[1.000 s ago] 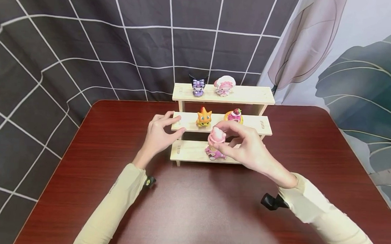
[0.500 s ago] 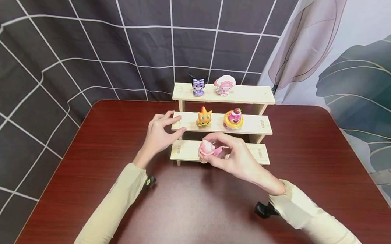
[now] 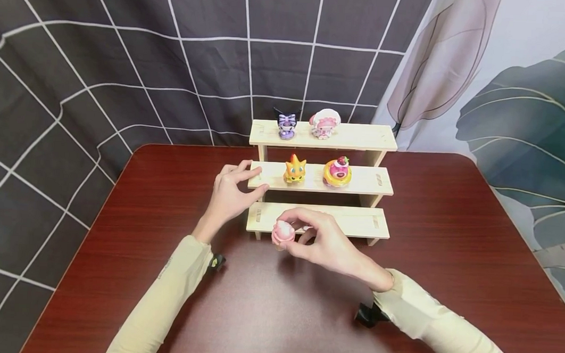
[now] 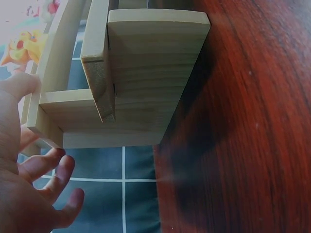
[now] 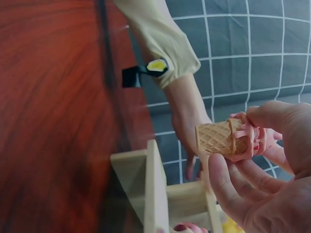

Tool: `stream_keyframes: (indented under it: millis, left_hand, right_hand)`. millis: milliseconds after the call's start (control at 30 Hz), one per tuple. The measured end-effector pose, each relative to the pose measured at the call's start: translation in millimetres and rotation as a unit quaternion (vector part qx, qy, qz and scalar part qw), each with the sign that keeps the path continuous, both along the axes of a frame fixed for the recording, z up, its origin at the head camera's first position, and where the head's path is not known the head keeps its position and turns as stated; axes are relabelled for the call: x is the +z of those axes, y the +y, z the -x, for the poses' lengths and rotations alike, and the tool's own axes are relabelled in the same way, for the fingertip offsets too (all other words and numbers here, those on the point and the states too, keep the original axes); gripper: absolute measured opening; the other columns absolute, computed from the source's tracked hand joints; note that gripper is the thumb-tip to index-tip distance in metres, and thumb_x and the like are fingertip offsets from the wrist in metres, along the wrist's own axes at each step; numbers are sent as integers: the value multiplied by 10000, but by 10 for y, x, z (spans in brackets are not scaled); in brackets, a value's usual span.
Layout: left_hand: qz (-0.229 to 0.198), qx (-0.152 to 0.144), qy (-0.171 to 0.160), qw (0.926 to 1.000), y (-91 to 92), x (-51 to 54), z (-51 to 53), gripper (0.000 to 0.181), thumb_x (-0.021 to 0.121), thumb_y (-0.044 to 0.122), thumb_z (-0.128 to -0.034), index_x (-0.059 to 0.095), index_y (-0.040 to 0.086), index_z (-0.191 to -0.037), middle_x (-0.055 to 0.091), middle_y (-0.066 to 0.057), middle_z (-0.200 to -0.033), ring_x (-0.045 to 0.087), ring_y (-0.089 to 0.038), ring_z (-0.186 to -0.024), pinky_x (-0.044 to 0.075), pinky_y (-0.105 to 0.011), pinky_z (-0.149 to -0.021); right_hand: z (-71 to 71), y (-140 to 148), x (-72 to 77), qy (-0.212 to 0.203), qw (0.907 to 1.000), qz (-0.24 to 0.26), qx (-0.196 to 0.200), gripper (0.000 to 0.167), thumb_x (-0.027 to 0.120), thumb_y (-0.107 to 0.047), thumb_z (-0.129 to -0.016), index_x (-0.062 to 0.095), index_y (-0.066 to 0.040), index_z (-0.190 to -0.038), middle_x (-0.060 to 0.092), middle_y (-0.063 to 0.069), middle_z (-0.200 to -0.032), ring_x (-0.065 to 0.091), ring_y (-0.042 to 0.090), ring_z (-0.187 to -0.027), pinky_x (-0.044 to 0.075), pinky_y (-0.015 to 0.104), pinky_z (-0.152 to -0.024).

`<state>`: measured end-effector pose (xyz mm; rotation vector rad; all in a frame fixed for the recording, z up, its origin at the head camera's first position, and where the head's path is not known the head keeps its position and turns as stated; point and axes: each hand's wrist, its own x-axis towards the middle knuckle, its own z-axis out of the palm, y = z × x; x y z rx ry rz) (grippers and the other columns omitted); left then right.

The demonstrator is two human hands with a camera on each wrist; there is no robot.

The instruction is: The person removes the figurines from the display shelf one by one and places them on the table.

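Observation:
My right hand (image 3: pixel 322 242) pinches a small toy ice cream cone (image 3: pixel 283 233) just in front of the bottom step of a three-tier wooden display shelf (image 3: pixel 357 219). In the right wrist view the waffle cone (image 5: pixel 216 138) lies sideways, its pink swirl partly covered by fingers. At the shelf's left end, my left hand (image 3: pixel 234 191) grips the middle board between thumb and fingers, as the left wrist view shows too. A pink figurine (image 5: pixel 188 228) peeks out on the bottom tier in the right wrist view; the right hand mostly hides it in the head view.
The top tier holds a purple-and-black figurine (image 3: pixel 287 125) and a white-bonneted pink one (image 3: pixel 324 124). On the middle tier stand an orange figurine (image 3: pixel 294 169) and a pink figurine in a yellow ring (image 3: pixel 337 173). Beneath is a dark red table (image 3: pixel 177 165); a grid-patterned curtain (image 3: pixel 211 66) hangs behind.
My right hand has carried the ice cream cone left and toward me, from above the bottom tier to just past its front edge. The left hand has stayed on the shelf.

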<state>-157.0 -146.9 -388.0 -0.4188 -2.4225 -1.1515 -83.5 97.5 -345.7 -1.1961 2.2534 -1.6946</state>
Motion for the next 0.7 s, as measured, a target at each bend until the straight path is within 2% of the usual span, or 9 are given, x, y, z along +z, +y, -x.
stream_keyframes:
  millis: [133,467,700]
  left_hand:
    - [23,-11,0,10000,-3,6,4,453,856,293,-779,758,88,-1170,611,-195,-1326,548,-315,-1044,396,-510,-861]
    - [12,-15,-2,10000,-4,-3,13,460,858,302,-776,757,91,-1172,610,-206,-1323,548,-317,-1045,396,-509,-856]
    - [4,-9,57,10000,-5,-9,13,454,859,295,-774,759,93,-1168,614,-188,-1324,551,-320,-1051,400,-511,-855]
  right_hand:
    - [-32,-51,-61,-33,10000,9,90,354,773,81,-799,668,-12,-1124,679,41,-991,637,176,-862,564,315,-617]
    - [-86,-189,-209,35,9994,11,346,369,779,63,-806,651,-20,-1141,695,48,-991,659,156,-846,561,297,-637]
    - [-114,-288,-352,-235,9982,104,542,396,774,85,-804,632,-3,-1163,691,83,-1008,665,125,-791,566,299,-637]
